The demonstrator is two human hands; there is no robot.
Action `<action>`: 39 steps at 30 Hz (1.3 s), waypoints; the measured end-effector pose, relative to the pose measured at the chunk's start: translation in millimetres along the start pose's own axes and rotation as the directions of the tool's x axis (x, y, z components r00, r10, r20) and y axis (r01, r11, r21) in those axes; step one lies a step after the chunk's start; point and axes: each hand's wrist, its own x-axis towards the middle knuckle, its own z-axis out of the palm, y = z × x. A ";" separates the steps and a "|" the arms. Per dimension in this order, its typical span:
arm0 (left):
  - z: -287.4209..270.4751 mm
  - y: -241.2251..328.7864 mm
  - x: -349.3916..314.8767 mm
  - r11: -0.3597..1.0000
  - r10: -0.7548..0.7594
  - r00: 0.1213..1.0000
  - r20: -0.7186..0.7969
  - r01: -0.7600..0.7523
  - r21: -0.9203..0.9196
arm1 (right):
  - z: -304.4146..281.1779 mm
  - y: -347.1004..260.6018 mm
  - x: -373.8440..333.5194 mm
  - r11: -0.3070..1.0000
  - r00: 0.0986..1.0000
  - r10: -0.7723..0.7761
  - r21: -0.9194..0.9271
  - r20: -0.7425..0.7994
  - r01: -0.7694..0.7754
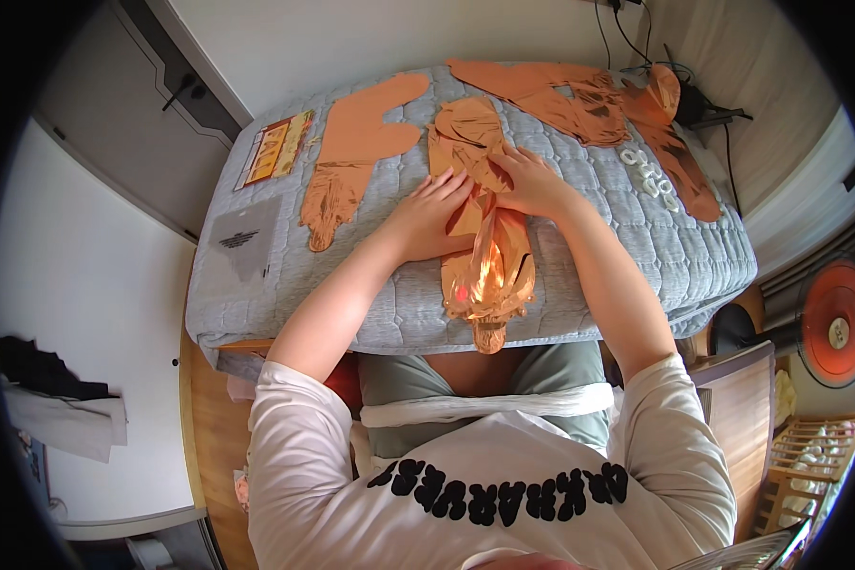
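Lying on the mattress (399, 306) in the head view, the middle copper foil piece (490, 255) is beneath the fingers (448, 183): the left hand (430, 218) spreads wide over its left edge; the right hand (534, 184) curves over its right edge, grip impossible to tell.

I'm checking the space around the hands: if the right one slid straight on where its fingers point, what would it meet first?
More of the middle foil piece, which the right hand touches; past its edge, probably the left foil piece, though depth is hard to judge here.
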 end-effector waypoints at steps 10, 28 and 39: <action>-3.1 3.2 -3.7 0.999 -0.047 0.998 0.037 0.048 -0.025 | -31.8 -21.9 -72.2 0.993 0.993 -0.118 0.009 0.015 0.118; 0.7 -4.2 -3.5 0.981 0.129 0.989 -0.069 -0.138 -0.134 | -12.7 -10.3 -101.3 0.891 0.919 -0.357 0.233 -0.167 0.389; -3.6 9.8 -1.6 0.992 0.127 0.992 0.016 -0.127 0.021 | -22.5 -24.5 -105.1 0.901 0.865 -0.371 0.097 -0.337 0.423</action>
